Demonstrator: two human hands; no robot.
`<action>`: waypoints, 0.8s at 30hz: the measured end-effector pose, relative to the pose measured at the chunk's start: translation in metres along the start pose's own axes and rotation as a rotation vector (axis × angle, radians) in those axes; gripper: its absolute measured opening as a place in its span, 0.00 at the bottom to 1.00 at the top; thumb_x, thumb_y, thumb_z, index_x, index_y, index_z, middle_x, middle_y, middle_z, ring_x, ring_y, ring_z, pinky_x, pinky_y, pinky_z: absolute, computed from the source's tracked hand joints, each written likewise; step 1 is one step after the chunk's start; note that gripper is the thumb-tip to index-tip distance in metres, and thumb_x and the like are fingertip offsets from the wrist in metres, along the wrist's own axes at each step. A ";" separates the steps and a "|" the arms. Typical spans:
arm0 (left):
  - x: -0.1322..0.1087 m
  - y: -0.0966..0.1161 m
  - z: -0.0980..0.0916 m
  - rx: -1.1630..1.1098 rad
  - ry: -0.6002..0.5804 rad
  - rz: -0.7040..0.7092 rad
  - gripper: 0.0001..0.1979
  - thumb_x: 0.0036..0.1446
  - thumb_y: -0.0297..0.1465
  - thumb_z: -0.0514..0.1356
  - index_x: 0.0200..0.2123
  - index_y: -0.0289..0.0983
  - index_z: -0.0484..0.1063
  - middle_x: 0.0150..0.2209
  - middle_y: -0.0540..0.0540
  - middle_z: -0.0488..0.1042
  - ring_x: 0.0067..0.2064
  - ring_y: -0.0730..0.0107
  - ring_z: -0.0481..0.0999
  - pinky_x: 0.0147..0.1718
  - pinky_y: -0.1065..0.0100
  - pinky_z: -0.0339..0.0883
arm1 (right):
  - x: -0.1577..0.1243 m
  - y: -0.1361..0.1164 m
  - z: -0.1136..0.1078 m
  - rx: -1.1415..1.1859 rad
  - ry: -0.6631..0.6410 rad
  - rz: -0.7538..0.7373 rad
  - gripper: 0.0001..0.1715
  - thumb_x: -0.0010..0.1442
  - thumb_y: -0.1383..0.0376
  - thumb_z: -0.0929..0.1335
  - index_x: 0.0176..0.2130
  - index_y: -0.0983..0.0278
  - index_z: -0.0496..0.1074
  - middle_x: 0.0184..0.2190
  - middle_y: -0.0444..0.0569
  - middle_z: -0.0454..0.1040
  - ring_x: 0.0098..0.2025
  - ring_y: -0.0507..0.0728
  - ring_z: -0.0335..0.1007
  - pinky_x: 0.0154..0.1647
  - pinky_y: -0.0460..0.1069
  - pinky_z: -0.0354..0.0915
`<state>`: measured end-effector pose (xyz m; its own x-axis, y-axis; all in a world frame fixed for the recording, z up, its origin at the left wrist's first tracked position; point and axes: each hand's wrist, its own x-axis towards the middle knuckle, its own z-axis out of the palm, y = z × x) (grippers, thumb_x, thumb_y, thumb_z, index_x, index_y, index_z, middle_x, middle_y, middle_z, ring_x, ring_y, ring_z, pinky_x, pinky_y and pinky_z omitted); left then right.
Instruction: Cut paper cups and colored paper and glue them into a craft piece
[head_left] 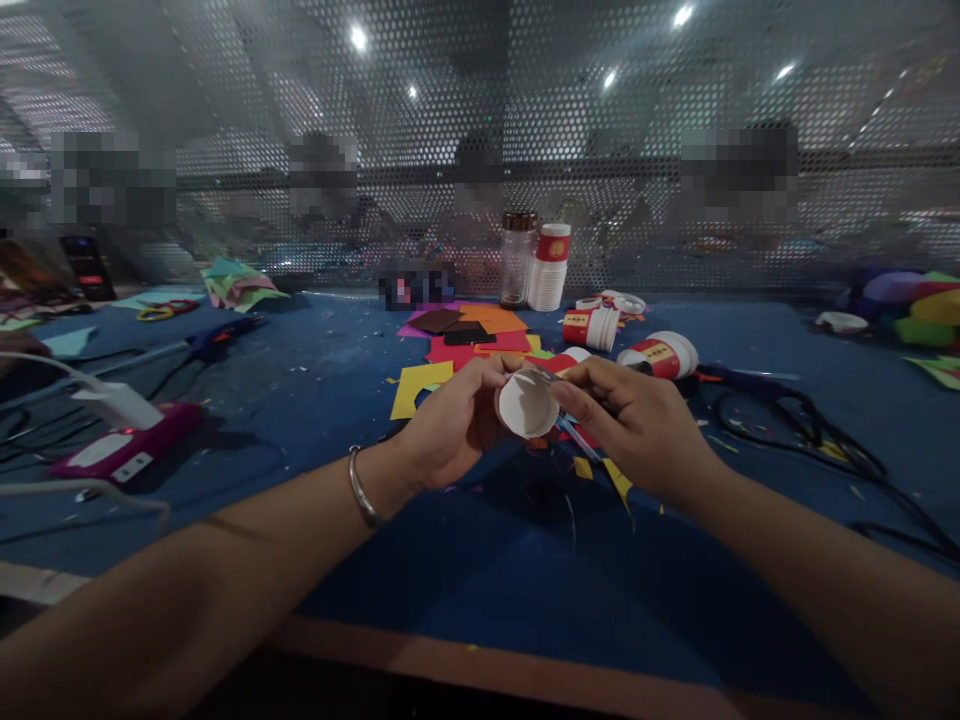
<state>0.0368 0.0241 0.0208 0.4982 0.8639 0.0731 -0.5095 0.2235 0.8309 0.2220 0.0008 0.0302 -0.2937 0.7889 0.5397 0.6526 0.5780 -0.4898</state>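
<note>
Left hand (457,420): as forearm (247,555) slants inward, fingers curl around paper cup (527,408), gripping it.
Right hand (630,415): fingers bent at cup's right rim; cannot tell what's held.

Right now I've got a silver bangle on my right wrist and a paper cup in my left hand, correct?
Not quite: the head view shows the silver bangle on your left wrist. The paper cup is indeed in your left hand.
</note>
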 end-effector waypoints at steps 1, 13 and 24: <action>0.000 0.000 0.000 -0.002 0.007 -0.004 0.07 0.48 0.25 0.55 0.31 0.34 0.71 0.31 0.46 0.72 0.30 0.68 0.71 0.26 0.67 0.73 | 0.000 0.000 0.000 -0.002 0.001 0.000 0.20 0.67 0.54 0.64 0.32 0.64 0.71 0.21 0.43 0.69 0.21 0.49 0.60 0.23 0.46 0.55; 0.000 0.002 0.002 -0.022 -0.002 -0.048 0.08 0.49 0.26 0.53 0.29 0.33 0.73 0.29 0.46 0.71 0.30 0.68 0.72 0.25 0.67 0.73 | -0.001 0.000 0.000 -0.041 0.028 -0.079 0.17 0.68 0.58 0.64 0.31 0.65 0.71 0.21 0.42 0.70 0.21 0.48 0.62 0.22 0.44 0.56; 0.000 0.004 0.003 -0.023 0.005 -0.057 0.08 0.49 0.25 0.53 0.29 0.34 0.71 0.29 0.46 0.72 0.29 0.67 0.74 0.25 0.66 0.73 | -0.001 0.000 0.001 -0.045 0.051 -0.058 0.17 0.68 0.58 0.65 0.31 0.65 0.70 0.20 0.40 0.68 0.20 0.47 0.58 0.22 0.45 0.53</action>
<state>0.0364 0.0235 0.0253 0.5237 0.8516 0.0231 -0.4964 0.2830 0.8207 0.2218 0.0001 0.0287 -0.2968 0.7418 0.6014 0.6668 0.6118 -0.4255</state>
